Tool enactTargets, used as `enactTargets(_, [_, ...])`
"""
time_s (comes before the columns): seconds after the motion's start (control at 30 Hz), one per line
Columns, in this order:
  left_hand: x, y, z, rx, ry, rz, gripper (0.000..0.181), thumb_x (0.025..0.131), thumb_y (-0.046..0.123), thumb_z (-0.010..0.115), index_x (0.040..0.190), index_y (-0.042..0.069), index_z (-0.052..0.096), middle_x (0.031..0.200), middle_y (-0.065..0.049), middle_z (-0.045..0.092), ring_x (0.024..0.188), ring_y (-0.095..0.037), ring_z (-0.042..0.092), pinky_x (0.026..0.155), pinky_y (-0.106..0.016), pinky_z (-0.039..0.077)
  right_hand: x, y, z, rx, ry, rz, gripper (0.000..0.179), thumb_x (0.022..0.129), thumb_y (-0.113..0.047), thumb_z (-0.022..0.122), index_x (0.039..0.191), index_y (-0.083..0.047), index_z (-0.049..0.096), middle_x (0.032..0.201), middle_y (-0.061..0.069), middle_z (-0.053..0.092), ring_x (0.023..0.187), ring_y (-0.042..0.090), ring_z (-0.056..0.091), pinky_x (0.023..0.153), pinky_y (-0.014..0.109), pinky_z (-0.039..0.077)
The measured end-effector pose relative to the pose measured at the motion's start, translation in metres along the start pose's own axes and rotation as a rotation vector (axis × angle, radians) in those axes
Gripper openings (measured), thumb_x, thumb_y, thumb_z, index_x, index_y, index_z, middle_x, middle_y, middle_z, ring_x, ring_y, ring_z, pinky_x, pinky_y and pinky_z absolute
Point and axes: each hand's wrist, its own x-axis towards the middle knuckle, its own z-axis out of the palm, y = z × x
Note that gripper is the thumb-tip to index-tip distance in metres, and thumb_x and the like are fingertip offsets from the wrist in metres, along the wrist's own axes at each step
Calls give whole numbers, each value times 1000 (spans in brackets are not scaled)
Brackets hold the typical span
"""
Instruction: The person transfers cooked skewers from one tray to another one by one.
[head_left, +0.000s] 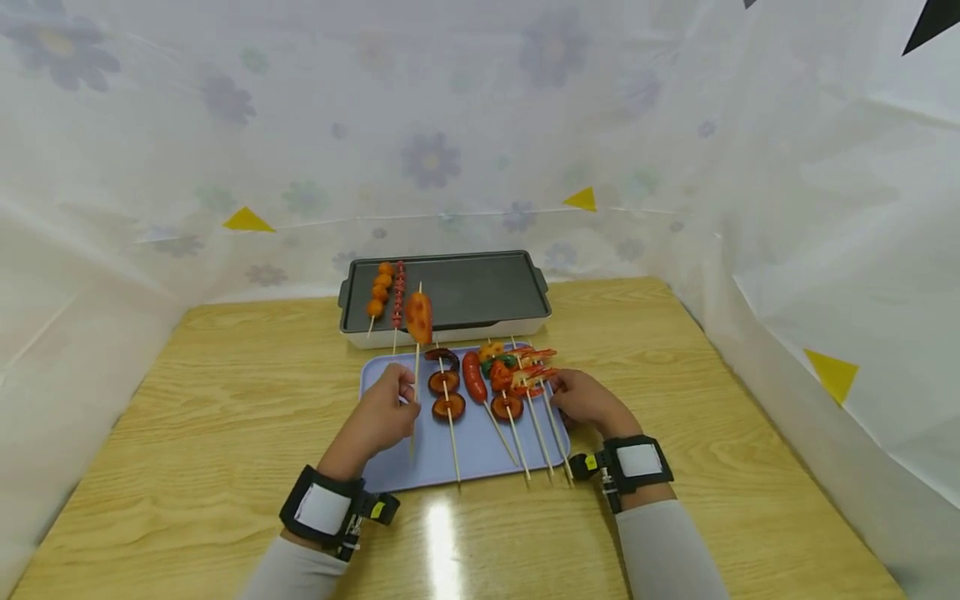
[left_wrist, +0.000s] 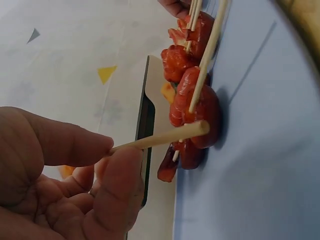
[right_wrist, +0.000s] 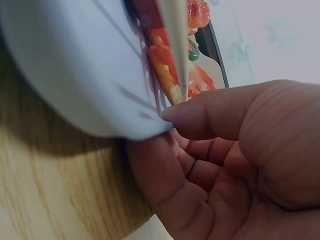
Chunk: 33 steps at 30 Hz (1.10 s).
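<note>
My left hand [head_left: 382,414] pinches the stick [left_wrist: 170,136] of a skewer between thumb and index finger. An orange-brown, spotted food piece [head_left: 418,317] sits on its upper part, raised above the far edge of the lilac tray [head_left: 397,467]. At the tray's right side, my right hand [head_left: 588,400] grips the rim, thumb on top and fingers underneath, as the right wrist view shows. On the tray lie a mushroom-slice skewer [head_left: 447,407], a red sausage skewer [head_left: 474,377], a mixed skewer with a mushroom slice [head_left: 507,407], and shrimp skewers [head_left: 534,379] near my right hand.
Behind the tray stands a dark grill plate [head_left: 472,287] with a pale base. An orange-ball skewer [head_left: 380,289] and a thin red meat skewer [head_left: 399,296] lie on its left part. The wooden table [head_left: 225,400] is bordered by white floral sheeting [head_left: 427,108].
</note>
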Motion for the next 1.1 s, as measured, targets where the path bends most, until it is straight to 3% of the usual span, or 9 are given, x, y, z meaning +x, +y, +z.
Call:
enactTargets(0.23, [-14,-15,5,-13,-35,-113,28,82,-6,54,106,-1,41,87,-11,43,62,-20,49,49,-31,49,0,1,-1,-12,4,-3,10,87,-4,51,96,-1,53,82,12,53,64,21,55,53,32,47])
enactTargets(0.57, [-21,-29,10,36,-30,-196,27,78,-5,54,104,-2,43,82,-12,47,55,-18,51,48,-32,50,-1,1,-1,-25,4,-11,11,87,-5,51,97,-1,54,83,12,54,65,21,56,54,32,48])
enactTargets(1.1, [-20,-37,18,172,-5,-193,24,76,0,55,100,-1,48,75,-7,50,50,-16,55,49,-29,43,-4,1,-1,10,-2,-22,15,86,-3,50,100,-1,54,81,12,53,63,22,55,53,33,48])
